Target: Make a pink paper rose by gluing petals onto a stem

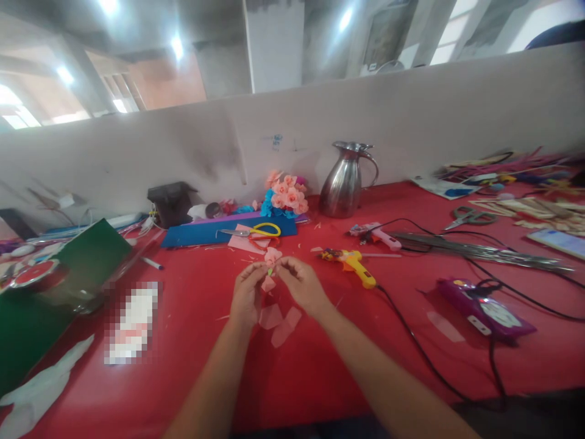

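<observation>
Between my two hands is a small pink paper flower (pixel 272 256) with a bit of green below its bloom. My left hand (pixel 249 289) pinches it from the left, fingertips closed. From the right, the closed fingertips of my right hand (pixel 297 277) grip it too. A pink petal piece (pixel 269 283) shows just under the flower; whether it is attached I cannot tell. Loose pink paper pieces (pixel 286 326) lie on the red table below my hands. Just beyond them are yellow-handled scissors (pixel 260 230). A yellow glue gun (pixel 359 268) lies to the right of my right hand.
A bunch of pink paper flowers (pixel 289 194) and a steel jug (pixel 345 183) stand at the back. Right lie a pink glue gun (pixel 386 238), metal wires (pixel 479 251), a purple power strip (pixel 487 311) and black cords. Green board (pixel 98 247) and a tape roll (pixel 37 274) are left.
</observation>
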The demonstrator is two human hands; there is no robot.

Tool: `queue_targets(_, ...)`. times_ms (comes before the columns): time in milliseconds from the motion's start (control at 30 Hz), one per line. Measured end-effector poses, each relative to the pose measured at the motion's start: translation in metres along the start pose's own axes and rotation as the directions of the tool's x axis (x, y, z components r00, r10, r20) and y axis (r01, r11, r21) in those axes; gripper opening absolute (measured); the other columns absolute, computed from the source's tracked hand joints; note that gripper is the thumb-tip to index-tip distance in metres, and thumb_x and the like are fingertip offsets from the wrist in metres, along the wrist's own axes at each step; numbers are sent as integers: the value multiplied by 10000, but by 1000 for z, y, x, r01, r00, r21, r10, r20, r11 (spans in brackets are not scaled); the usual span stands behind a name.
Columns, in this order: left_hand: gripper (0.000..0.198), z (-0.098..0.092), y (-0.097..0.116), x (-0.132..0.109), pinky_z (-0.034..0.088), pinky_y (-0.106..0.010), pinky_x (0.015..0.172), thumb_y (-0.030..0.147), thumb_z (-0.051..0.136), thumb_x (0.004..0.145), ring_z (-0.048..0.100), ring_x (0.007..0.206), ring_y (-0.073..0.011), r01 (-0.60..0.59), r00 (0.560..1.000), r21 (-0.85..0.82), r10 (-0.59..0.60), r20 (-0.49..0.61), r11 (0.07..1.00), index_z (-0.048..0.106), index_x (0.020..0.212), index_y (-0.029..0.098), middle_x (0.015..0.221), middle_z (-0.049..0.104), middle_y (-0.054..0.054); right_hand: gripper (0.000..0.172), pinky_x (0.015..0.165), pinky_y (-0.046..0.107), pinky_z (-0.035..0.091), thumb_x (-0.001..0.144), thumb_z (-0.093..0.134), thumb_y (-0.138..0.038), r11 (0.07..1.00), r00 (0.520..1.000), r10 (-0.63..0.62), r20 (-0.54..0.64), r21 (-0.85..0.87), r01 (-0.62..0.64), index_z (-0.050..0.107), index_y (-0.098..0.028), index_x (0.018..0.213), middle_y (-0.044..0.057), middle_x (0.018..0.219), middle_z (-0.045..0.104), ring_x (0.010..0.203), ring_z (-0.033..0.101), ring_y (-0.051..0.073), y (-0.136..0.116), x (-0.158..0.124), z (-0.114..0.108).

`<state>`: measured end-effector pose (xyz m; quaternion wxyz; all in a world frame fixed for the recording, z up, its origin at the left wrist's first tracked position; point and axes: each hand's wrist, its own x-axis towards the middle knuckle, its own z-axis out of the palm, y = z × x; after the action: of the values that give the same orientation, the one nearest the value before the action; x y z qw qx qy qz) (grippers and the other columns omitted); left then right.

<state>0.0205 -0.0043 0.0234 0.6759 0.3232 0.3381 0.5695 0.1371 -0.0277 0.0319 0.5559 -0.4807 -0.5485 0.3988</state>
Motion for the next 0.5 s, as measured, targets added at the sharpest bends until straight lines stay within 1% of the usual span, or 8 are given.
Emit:
queue_targets(133,127,3,1,-2,436,-219,672,202,728,566,581,647,-97,4,1000,20,-4,-2,1000,668,667,154,678,658,-7,113,665,251,411,743,533,-281,992,995,60,-76,117,-51,593,-186,747,-10,718,599,684,541,129,-3,1,1)
queue_targets(233,149,3,0,-3,437,-215,676,210,746,558,588,656,-100,19,1000,23,-19,-6,1000,682,682,158,689,672,-11,99,656,244,403,723,551,-270,976,990,108,-92,202,-87,603,-187,713,-28,650,575,660,533,120,-4,3,0)
queue_targets(333,159,2,-1,-2,436,-223,702,217,750,561,597,691,-111,2,1000,44,-2,-2,999,696,700,161,730,687,-24,111,652,250,399,700,592,-287,971,987,137,-80,210,-118,619,-181,710,-20,659,589,654,529,121,-4,4,-1)
queue_targets(433,158,1,-3,-1,426,-225,735,216,746,567,598,735,-120,-33,999,86,32,11,996,704,709,160,756,689,-29,121,668,258,401,680,620,-293,972,984,141,-105,202,-117,628,-177,710,-3,710,618,673,537,127,-6,4,-2)
queue_targets(500,148,0,-3,0,420,-221,735,211,742,570,591,726,-114,-36,999,92,35,10,995,703,703,158,745,683,-25,99,669,256,401,680,613,-279,967,983,148,-111,224,-120,625,-181,686,-13,675,606,664,534,123,-8,3,-1)
